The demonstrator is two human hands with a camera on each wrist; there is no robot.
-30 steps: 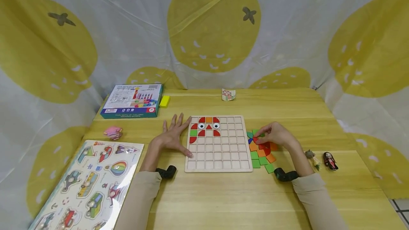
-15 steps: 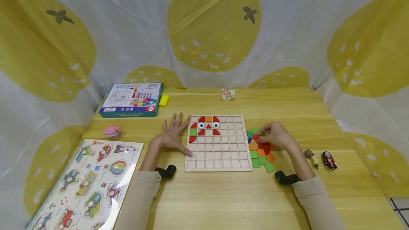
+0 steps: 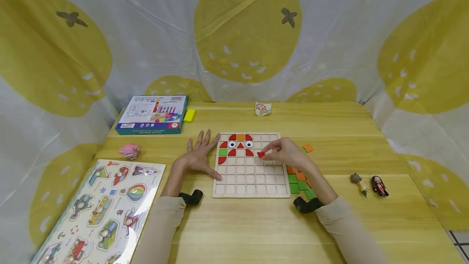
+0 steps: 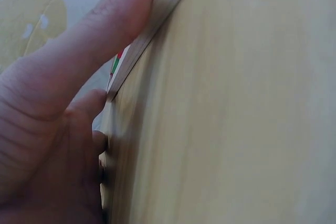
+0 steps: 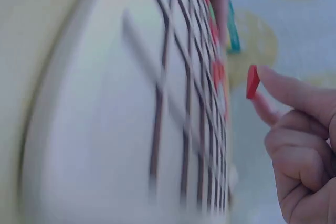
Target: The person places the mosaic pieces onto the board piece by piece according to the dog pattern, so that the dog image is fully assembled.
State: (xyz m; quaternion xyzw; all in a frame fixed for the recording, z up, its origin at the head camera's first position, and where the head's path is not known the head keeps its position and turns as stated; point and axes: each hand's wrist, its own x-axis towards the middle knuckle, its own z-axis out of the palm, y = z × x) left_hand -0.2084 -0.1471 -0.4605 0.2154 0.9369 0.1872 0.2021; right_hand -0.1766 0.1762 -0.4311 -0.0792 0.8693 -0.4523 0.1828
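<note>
A square wooden grid board lies mid-table, with red quarter-round tiles, an orange tile, a green tile and two eye tiles in its upper left cells. My left hand spreads its fingers along the board's left edge, the thumb resting on the frame. In the left wrist view the thumb lies over the board's side. Over the right half of the board, my right hand pinches a small red tile between thumb and forefinger, its other fingers curled in.
Loose green and orange tiles lie right of the board, partly under my right forearm. A vehicle puzzle board, a pink toy, a boxed toy set and a yellow block sit left. Two small dolls lie right; a patterned card is behind.
My right hand has left the tile pile and moved left over the board, carrying a red tile. The left hand stays at the board's left edge.
</note>
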